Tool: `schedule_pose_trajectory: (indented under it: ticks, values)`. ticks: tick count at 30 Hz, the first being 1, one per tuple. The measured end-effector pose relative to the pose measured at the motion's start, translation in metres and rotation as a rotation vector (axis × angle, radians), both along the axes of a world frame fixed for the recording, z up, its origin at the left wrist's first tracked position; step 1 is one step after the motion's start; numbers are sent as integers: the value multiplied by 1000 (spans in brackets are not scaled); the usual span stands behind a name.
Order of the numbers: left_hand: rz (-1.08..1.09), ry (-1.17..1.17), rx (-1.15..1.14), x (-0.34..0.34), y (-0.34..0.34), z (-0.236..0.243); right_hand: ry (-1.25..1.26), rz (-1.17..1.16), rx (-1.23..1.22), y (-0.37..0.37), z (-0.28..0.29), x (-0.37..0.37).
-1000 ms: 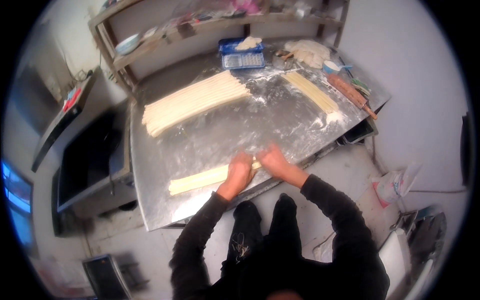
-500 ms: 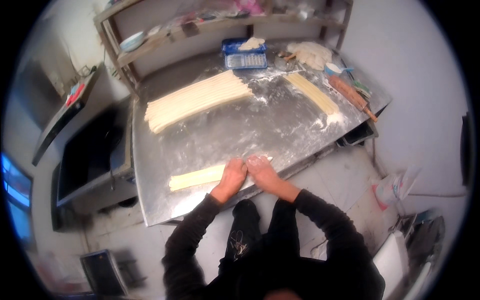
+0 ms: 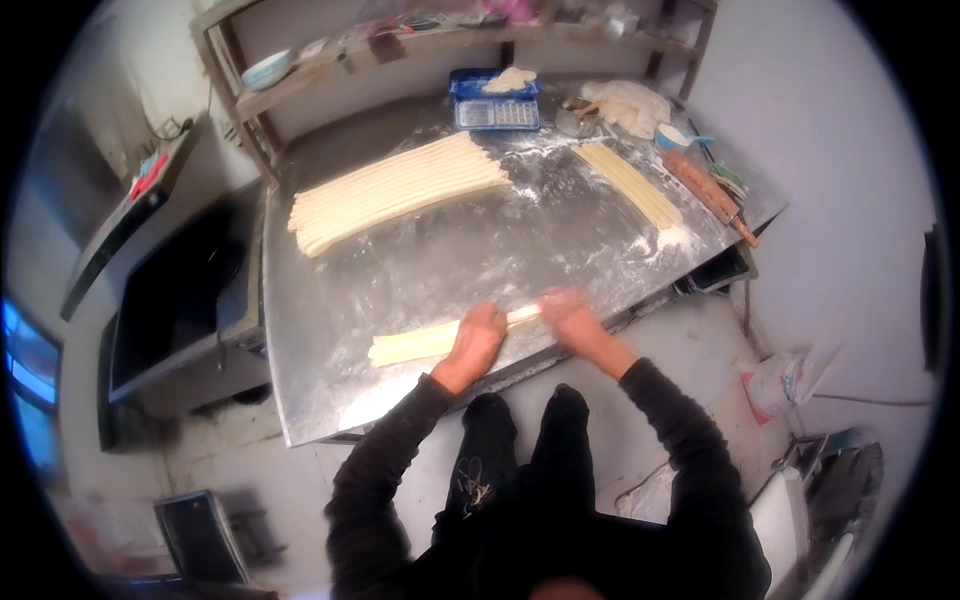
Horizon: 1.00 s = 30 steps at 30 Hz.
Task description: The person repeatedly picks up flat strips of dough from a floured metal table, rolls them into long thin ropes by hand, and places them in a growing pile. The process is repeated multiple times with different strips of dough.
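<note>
Near the front edge of a floured steel table (image 3: 330, 300), my left hand (image 3: 478, 340) is closed on a flat pale dough strip (image 3: 410, 345). My right hand (image 3: 576, 322), slightly blurred, grips the same strip at its right end, with a short stretch of dough showing between the two hands. Further back lie a wide batch of long dough strips (image 3: 398, 193) side by side and, to the right, a narrower yellowish strip (image 3: 625, 185) running front to back, with loose flour by its near end.
A rolling pin (image 3: 705, 190), bowl (image 3: 672, 137), metal pot (image 3: 575, 125), dough pile (image 3: 630, 108) and blue scale (image 3: 497, 115) sit at the back. A wooden shelf (image 3: 450, 45) stands behind. A dark sink-like unit (image 3: 175, 295) is left; a bag (image 3: 775, 385) lies at the right.
My hands came together around half a second ago and have now drawn apart, the right one rightward, exposing dough between them. The strip's left end has shifted right.
</note>
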<state>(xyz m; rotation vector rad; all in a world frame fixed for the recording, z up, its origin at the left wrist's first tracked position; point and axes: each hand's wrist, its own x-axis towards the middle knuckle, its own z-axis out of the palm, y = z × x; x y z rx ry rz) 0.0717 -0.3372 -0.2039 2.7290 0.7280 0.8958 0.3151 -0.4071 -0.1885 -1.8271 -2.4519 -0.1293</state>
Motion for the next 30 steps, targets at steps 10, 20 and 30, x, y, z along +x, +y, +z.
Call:
schedule_pose_trajectory:
  ticks: [10, 20, 30]
  values:
    - [25, 95, 32, -43, -1, 3, 154, 31, 154, -1, -23, -33]
    - [49, 126, 22, -97, 3, -4, 233, -40, -63, 15, -6, -108]
    - [83, 150, 105, -143, 8, -10, 240, 9, 18, 16, -17, -169]
